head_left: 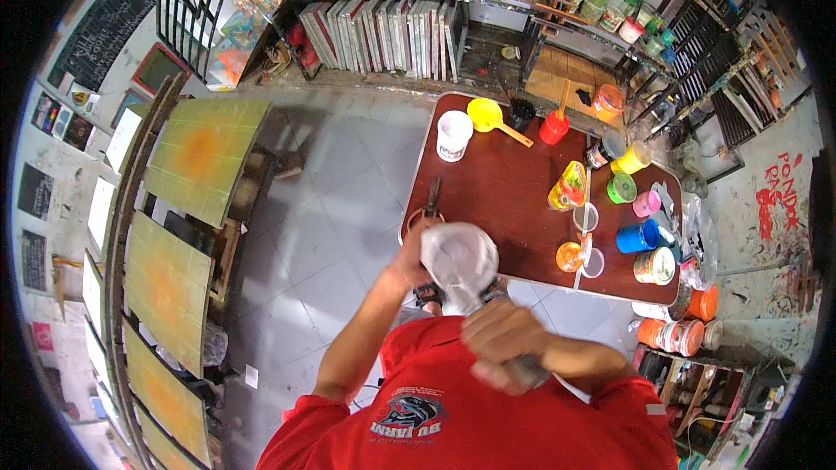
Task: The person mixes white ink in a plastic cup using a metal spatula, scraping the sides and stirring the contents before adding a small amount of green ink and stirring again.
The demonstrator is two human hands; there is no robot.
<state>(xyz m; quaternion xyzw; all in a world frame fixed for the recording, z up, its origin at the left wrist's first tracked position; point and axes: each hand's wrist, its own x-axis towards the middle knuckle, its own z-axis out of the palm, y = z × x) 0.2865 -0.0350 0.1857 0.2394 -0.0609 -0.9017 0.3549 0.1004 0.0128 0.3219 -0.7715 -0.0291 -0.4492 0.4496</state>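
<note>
My left hand point(413, 254) is wrapped round the left side of a whitish plastic tub point(453, 248), held in front of my chest with its mouth turned up. A pale, smeared layer shows inside it. In my right hand point(505, 335), closed in a fist, is the grey handle of a spatula-like tool point(528, 372). Its pale end reaches to the tub's near rim; motion blur hides its exact shape. Just beyond my left hand, a dark narrow tool point(433, 195) lies at the table's left edge.
The red-brown table point(505, 183) carries a white bucket point(453, 141), a yellow paint container point(485, 113), a red pot point(553, 129) and a blue pot point(637, 236). Boards with orange patches point(196, 152) line a rack at left. Upright frames point(379, 39) stand under the far shelf.
</note>
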